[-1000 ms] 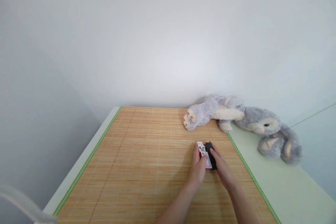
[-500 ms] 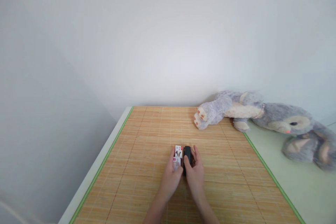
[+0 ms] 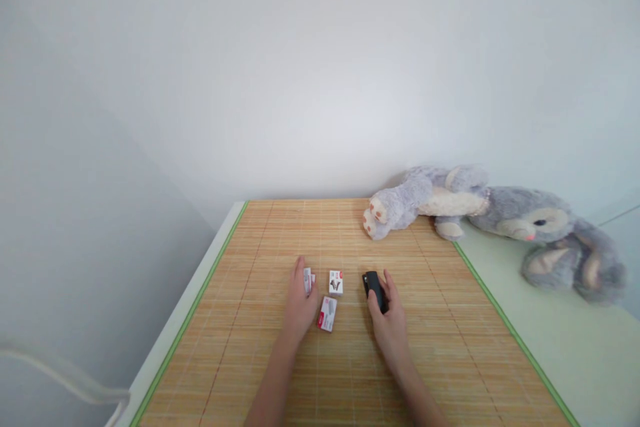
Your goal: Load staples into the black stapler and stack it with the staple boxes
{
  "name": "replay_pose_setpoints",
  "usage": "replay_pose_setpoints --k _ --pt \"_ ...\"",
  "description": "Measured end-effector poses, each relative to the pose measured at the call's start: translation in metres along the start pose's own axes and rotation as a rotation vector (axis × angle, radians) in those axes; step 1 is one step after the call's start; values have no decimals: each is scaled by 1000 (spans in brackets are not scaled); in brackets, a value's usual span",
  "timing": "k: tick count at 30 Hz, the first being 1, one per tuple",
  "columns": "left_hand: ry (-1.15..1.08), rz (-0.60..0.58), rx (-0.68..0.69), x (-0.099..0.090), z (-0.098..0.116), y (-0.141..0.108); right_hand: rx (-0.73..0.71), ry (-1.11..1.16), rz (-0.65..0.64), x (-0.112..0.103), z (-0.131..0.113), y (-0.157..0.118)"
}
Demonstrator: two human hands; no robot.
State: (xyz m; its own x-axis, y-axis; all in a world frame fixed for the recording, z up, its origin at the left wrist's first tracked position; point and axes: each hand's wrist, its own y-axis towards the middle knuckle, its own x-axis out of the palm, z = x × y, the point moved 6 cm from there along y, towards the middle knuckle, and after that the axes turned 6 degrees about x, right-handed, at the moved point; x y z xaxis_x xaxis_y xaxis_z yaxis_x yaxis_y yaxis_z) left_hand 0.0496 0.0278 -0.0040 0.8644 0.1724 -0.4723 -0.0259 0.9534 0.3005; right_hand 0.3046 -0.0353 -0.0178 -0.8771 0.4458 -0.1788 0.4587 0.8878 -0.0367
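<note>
My right hand (image 3: 390,313) is closed round a black stapler (image 3: 373,285) on the bamboo mat, thumb on top and fingers along its right side. To the left, my left hand (image 3: 301,300) is closed on a small white staple box (image 3: 307,279), which its fingers and thumb partly cover. Between the hands lie two more small boxes, apart from each other: a white one with a dark picture and a red mark (image 3: 336,283), and, nearer me, a white and red staple box (image 3: 327,314), slightly turned, close to my left thumb.
A bamboo mat (image 3: 400,360) with green edging covers most of the table. A grey plush rabbit (image 3: 420,197) lies across the back right, over the mat's corner and the pale tabletop (image 3: 565,320). A white cable (image 3: 65,380) shows at lower left, with a wall behind.
My hands have moved apart, left hand leftward with one box, right hand rightward with the stapler. Two boxes now lie separately between them. The view has shifted slightly.
</note>
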Motion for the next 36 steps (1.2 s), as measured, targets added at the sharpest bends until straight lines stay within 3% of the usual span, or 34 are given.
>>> replay_pose_setpoints --k 3,7,11,15,19,22,27,30,34,36 --pt "33 53 4 -15 5 -9 -20 -30 4 0 -2 -1" --pt "121 129 -3 -35 18 -58 -14 -16 5 0 -2 -1" --pt "282 44 69 -33 28 -88 -10 -9 15 0 -3 0" --pt "436 -74 130 -26 28 -75 3 4 14 -1 -7 -1" --pt "489 -48 146 -32 35 -47 -5 -20 -8 -6 -15 -3" --pt "488 -38 147 -30 49 -40 -28 -117 -68 -8 -21 -1" --pt "456 -186 165 4 73 -50 -129 -237 -136 -7 -34 1" --pt "434 -204 188 22 77 -55 -158 -258 -153 -6 -35 -1" --pt "416 -130 149 24 72 -65 -215 -278 -149 -2 -33 -5" --pt "392 -171 149 21 71 -76 -249 -327 -139 2 -36 -7"
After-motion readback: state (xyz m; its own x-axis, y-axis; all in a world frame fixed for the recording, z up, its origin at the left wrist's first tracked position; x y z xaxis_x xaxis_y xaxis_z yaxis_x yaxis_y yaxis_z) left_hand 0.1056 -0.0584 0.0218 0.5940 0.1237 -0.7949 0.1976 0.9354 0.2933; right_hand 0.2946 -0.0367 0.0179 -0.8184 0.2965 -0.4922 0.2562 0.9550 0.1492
